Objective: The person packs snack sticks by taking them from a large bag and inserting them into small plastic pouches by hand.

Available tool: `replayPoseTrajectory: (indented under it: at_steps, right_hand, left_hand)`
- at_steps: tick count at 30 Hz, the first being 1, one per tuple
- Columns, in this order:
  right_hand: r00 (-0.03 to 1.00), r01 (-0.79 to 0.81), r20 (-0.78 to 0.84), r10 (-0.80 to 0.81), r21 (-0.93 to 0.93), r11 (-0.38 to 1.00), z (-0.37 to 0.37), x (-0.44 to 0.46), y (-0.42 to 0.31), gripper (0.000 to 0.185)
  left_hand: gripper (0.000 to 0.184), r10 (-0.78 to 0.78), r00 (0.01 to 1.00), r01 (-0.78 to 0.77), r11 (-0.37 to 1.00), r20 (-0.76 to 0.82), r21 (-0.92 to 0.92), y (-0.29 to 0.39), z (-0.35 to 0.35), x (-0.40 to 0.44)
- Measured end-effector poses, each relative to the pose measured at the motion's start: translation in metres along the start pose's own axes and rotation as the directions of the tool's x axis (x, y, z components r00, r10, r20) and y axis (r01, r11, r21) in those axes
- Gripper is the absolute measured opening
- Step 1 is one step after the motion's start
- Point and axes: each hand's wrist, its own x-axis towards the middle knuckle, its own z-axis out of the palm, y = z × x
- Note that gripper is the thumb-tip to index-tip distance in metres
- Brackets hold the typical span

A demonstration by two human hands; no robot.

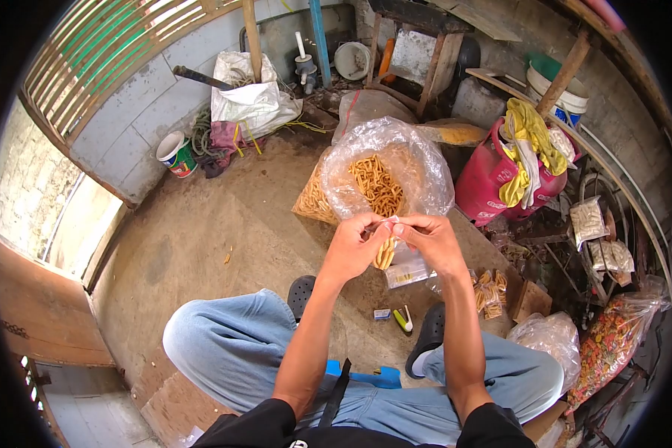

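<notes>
My left hand and my right hand meet in front of me, fingertips pinched together on the top of a small clear bag with yellowish snack sticks in it. Just beyond them stands a large open clear plastic bag, with brown curled snack sticks inside. Beneath my right hand lies a stack of clear plastic packaging. A green stapler and a small box rest on the floor between my feet.
Several filled packets lie right of my right forearm. A pink container with yellow cloth stands at the right. Farther down are a clear bag and a bag of colourful packets. A white sack and a small bucket stand by the wall.
</notes>
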Motion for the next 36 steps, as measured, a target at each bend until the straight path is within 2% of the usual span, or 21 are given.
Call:
replayPoseTrajectory:
  at_steps: [5,9,11,12,13,14,16,19,22,32,34,36]
  right_hand:
    - [1.000,-0.008,0.018,0.008,0.031,0.999,-0.004,-0.001,-0.001,0.018]
    - [0.998,0.060,0.020,-0.061,0.028,0.998,-0.005,0.002,0.009,0.018]
    - [0.996,0.087,0.009,-0.087,0.006,0.996,-0.003,0.002,0.010,0.017]
    - [0.979,0.204,0.014,-0.204,-0.032,0.978,0.000,0.003,0.012,0.016]
    - [0.948,0.319,0.023,-0.318,-0.069,0.945,0.001,0.004,0.013,0.015]
    - [0.948,0.319,0.024,-0.318,-0.070,0.945,0.002,0.004,0.012,0.015]
    - [0.893,0.450,0.087,-0.442,-0.237,0.861,0.003,0.005,0.009,0.020]
    - [0.848,0.524,0.116,-0.517,-0.330,0.786,0.005,0.004,0.006,0.028]
    - [0.808,0.579,0.148,-0.570,-0.375,0.724,0.003,0.005,0.010,0.034]
    - [0.786,0.596,0.125,-0.605,-0.410,0.690,0.007,0.004,0.004,0.036]
    - [0.728,0.643,0.195,-0.657,-0.526,0.557,0.004,0.006,0.005,0.038]
    - [0.713,0.650,0.211,-0.668,-0.557,0.517,0.004,0.005,0.004,0.039]
  left_hand:
    - [0.017,-0.038,0.999,0.034,0.995,0.036,0.095,0.000,0.000,0.000]
    - [0.017,-0.050,0.998,0.045,0.992,0.043,0.114,0.002,-0.001,0.000]
    - [0.015,-0.004,1.000,0.004,1.000,0.013,-0.024,-0.004,0.000,0.001]
    - [0.015,-0.004,1.000,0.005,1.000,0.011,-0.023,-0.003,-0.001,0.001]
    - [0.015,-0.071,0.997,0.070,0.992,-0.002,-0.105,-0.002,-0.001,0.000]
    - [0.014,-0.138,0.990,0.134,0.973,-0.009,-0.188,0.000,-0.001,0.000]
    - [0.014,-0.179,0.984,0.171,0.950,-0.009,-0.260,0.003,-0.002,-0.001]
    - [0.015,-0.228,0.974,0.215,0.902,0.009,-0.374,0.001,-0.007,-0.001]
    - [0.016,-0.250,0.967,0.241,0.866,0.038,-0.438,0.002,-0.010,-0.001]
    - [0.021,-0.304,0.947,0.315,0.797,0.109,-0.516,0.004,-0.018,-0.004]
    - [0.021,-0.306,0.946,0.318,0.796,0.112,-0.514,0.008,-0.017,-0.005]
    - [0.022,-0.308,0.944,0.322,0.796,0.115,-0.512,0.009,-0.016,-0.005]
